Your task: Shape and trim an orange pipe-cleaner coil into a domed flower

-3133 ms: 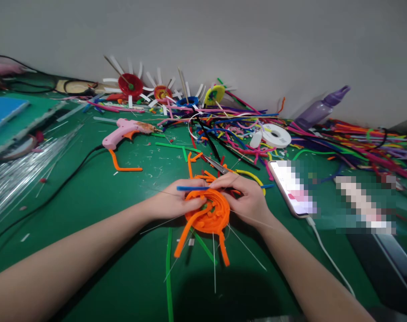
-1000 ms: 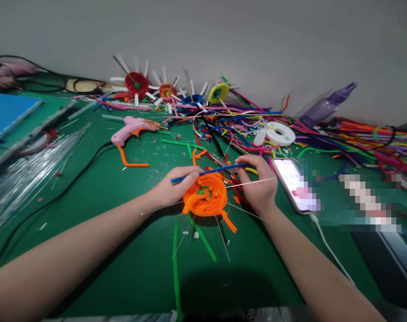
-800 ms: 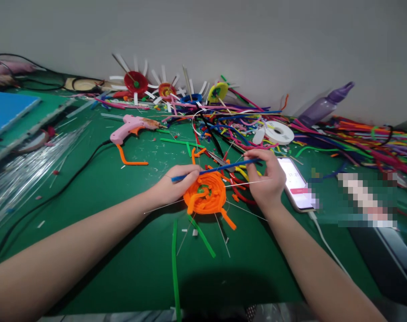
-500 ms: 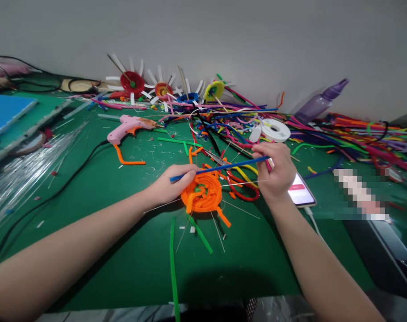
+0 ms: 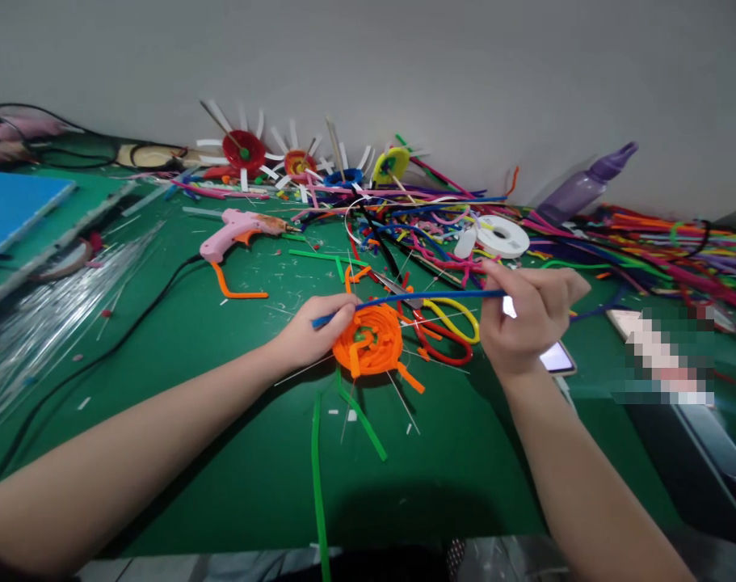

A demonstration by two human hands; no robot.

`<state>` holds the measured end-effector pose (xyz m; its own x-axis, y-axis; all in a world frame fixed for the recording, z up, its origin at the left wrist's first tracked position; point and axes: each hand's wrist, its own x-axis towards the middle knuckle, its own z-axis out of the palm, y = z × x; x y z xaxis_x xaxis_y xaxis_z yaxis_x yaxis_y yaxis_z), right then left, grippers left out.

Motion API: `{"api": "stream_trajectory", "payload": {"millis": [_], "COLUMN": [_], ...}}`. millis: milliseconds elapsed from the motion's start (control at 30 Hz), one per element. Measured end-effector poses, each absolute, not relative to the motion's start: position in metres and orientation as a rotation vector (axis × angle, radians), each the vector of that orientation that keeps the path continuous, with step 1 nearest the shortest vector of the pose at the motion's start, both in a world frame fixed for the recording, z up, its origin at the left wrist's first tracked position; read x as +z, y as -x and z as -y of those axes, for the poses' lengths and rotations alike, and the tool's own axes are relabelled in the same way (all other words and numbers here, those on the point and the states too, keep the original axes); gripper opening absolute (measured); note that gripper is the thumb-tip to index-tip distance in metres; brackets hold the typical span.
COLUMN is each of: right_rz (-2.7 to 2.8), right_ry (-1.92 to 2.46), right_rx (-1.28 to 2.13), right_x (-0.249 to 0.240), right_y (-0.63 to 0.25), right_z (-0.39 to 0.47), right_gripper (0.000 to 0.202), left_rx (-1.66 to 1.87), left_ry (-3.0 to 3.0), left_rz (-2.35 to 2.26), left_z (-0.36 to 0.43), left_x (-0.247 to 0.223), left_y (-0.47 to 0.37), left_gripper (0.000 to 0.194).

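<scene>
A blue pipe cleaner [image 5: 422,297] stretches nearly level between my hands. My left hand [image 5: 319,327] pinches it near its left end, at the upper left edge of an orange woven disc [image 5: 376,347]. Thin pale spokes stick out around this disc, and its middle shows some green. My right hand [image 5: 522,315] has the blue strip's other end between thumb and index finger, with the other fingers pointing right. Scissors [image 5: 446,327] with red and yellow handles lie just right of the disc, beneath the blue strip. Green strips [image 5: 319,477] lie below the disc.
A pink glue gun [image 5: 240,230] with a black cord lies at the left. Colourful finished discs [image 5: 245,151], heaped pipe cleaners and a purple bottle [image 5: 577,190] line the wall. A white tape roll [image 5: 502,236] and a phone [image 5: 558,358] are near my right hand.
My right hand has moved right along the blue strip, and its outer fingers have extended. My left hand still pinches the strip. The view has shifted slightly.
</scene>
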<state>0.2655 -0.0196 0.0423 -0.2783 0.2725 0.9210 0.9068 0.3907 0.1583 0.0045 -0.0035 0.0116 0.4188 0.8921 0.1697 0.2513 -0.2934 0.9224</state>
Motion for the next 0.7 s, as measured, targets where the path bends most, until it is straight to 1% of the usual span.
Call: {"api": "stream_trajectory", "payload": {"millis": [67,233,333,533,700], "right_rz": [1.774,1.841,1.891,1.966,2.002], "right_ry": [0.977,0.903,0.918,0.993,1.012], "right_rx": [-0.905,-0.942,-0.948,-0.825,-0.764], "right_x": [0.044,0.044,0.041,0.035,0.033], "right_y": [-0.262,-0.252,-0.247,-0.246,-0.244], "right_z": [0.022,0.025,0.025,0.023,0.022], "right_gripper": [0.036,0.026,0.026,0.028,0.018], "left_rx": [0.949,1.066,1.102,1.147,1.191], "left_ry": [-1.729,-1.571,-1.485,-1.354,-1.296], "left_rz": [-1.026,-1.112,-1.13,-1.156,-1.157], "left_z": [0.003,0.001,-0.002,-0.007,-0.011], "left_x": [0.01,0.011,0.012,0.005,-0.003], "left_y": [-0.005,-0.005,-0.005,-0.005,-0.003], "left_gripper": [0.023,0.026,0.029,0.027,0.028]}}
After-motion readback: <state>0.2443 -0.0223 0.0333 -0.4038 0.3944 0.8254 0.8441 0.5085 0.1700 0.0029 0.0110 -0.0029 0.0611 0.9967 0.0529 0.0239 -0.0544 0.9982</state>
